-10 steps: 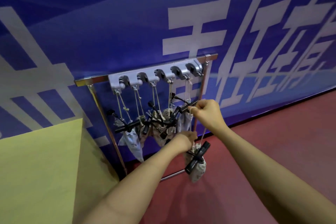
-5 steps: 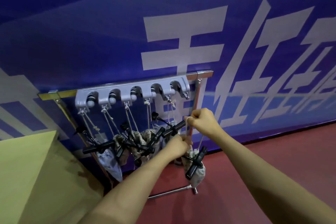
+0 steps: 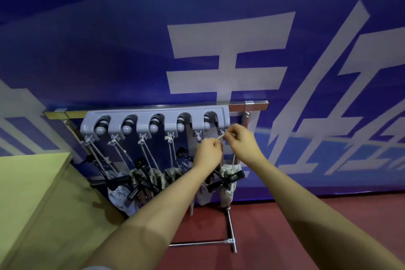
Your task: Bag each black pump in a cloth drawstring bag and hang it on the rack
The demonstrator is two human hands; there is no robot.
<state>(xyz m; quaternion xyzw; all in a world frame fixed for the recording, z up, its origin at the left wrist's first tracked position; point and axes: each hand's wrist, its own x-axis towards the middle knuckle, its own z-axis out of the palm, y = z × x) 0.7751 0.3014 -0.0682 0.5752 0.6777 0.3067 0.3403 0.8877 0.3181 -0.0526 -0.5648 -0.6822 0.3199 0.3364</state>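
Observation:
A grey holder strip (image 3: pixel 166 125) with several hooks is fixed to a chrome rack (image 3: pixel 256 103). Several cloth drawstring bags with black pumps (image 3: pixel 140 180) hang from its hooks by cords. At the right end, both hands pinch the white drawstring (image 3: pixel 220 138) of one more bag (image 3: pixel 229 184), whose black pump handle (image 3: pixel 232 176) sticks out. My left hand (image 3: pixel 208 151) grips the cord just below the rightmost hook. My right hand (image 3: pixel 241 142) holds the cord's loop up at that hook. The bag hangs below my hands, partly hidden by my left forearm.
A yellow-green table (image 3: pixel 32 182) stands at the left, close to the rack. The rack's chrome foot (image 3: pixel 203 243) rests on the red floor (image 3: pixel 285 226). A blue banner with white characters (image 3: pixel 230 55) covers the wall behind.
Both hands have risen from beside the hanging bags to the rightmost hook, lifting the bag by its cord. The view has moved closer to the rack.

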